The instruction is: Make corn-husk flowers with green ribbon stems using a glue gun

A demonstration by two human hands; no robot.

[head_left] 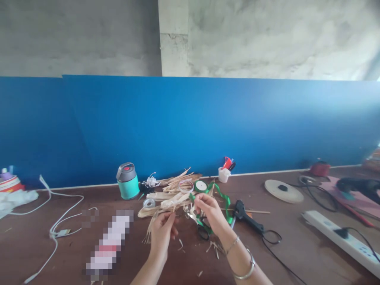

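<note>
My left hand (162,231) is closed in a pinch on thin dried husk strips (150,232) that hang down to the left. My right hand (209,213) is raised beside it, fingers curled on the other end of a pale husk strip, just above a pair of scissors (199,225). A pile of dried husks (172,194) lies right behind both hands. A green ribbon (221,196) trails from its spool (201,186) past my right hand. A bracelet and a bangle ring my right wrist.
A teal jar (127,181), tape rolls (149,203), a white cup with pens (224,173), a black glue gun (247,217) with cord, a white disc (283,191), a power strip (341,239) and white cables (56,221) lie on the brown table (297,253). A blue board backs it.
</note>
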